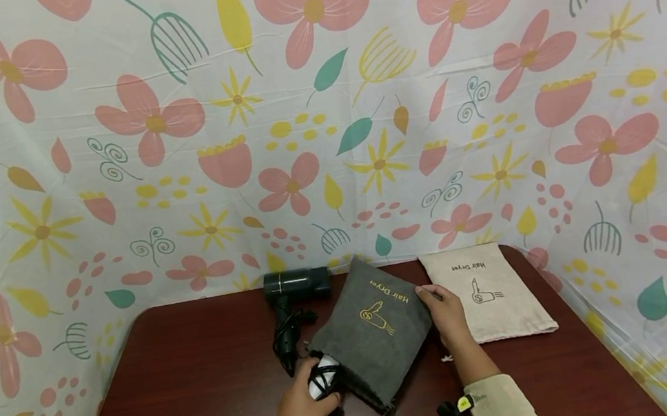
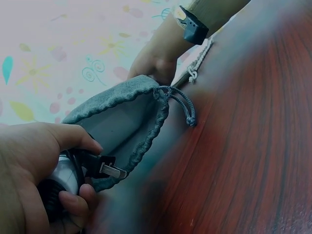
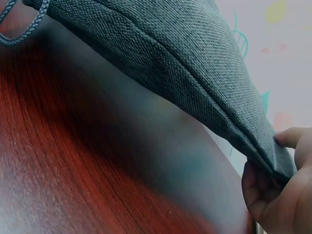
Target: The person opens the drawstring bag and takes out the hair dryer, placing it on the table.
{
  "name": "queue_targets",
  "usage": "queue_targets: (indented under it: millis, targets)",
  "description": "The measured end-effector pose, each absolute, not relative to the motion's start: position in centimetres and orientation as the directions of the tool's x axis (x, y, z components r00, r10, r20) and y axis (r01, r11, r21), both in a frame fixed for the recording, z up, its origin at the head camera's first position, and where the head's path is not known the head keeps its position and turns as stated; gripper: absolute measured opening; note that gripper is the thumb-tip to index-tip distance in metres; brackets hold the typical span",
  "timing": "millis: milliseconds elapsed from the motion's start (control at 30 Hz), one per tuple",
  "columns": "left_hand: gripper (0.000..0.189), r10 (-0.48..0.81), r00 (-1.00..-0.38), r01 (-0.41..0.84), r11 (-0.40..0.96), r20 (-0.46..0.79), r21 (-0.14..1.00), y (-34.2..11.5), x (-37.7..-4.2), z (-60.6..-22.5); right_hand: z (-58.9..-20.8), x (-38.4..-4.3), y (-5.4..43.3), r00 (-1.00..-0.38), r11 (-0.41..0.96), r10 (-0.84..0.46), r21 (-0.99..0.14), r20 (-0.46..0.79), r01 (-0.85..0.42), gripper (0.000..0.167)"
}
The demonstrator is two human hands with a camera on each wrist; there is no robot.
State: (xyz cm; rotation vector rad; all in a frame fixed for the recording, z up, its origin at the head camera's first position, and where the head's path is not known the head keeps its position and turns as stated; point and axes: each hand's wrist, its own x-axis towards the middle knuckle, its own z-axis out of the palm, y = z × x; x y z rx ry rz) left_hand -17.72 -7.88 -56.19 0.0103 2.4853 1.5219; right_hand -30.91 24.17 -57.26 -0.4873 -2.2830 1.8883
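Note:
My left hand (image 1: 304, 402) grips a white hair dryer (image 1: 324, 378) with a black cord wound round it; much of its body is hidden by the hand. In the left wrist view, its two-prong plug (image 2: 112, 169) points into the open mouth of a grey drawstring bag (image 2: 117, 117). The bag (image 1: 380, 330) bears a gold hair dryer print and is tilted, mouth toward me. My right hand (image 1: 446, 312) pinches the bag's closed far corner, with thumb and fingers on either side of the cloth (image 3: 185, 63).
A dark hair dryer (image 1: 296, 285) with its cord wrapped round the handle lies at the table's back edge. On the right lies a flat cream drawstring bag (image 1: 482, 301). The brown table (image 1: 186, 379) meets a flower-patterned cloth (image 1: 293, 185) behind.

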Motion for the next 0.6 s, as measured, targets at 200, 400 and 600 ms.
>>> queue_targets:
  millis: [200,400,600]
  targets:
    - [0.074,0.135,-0.974,-0.099,0.468,-0.181,0.878,-8.2,-17.7,-56.1,-57.2,-30.8,24.3,-0.944,0.202,0.323,-0.969,-0.071,0.142,0.038]
    - [0.073,0.149,-0.974,-0.079,0.470,-0.168,0.879,-8.6,-17.7,-56.0,-56.9,-30.7,24.4,-0.952,0.391,0.305,-0.914,0.016,0.110,0.038]
    - [0.071,0.151,-0.977,-0.042,0.550,-0.148,0.834,-8.7,-17.8,-55.8,-56.0,-30.6,24.3,-0.956,0.521,0.280,-0.850,0.086,0.076,0.041]
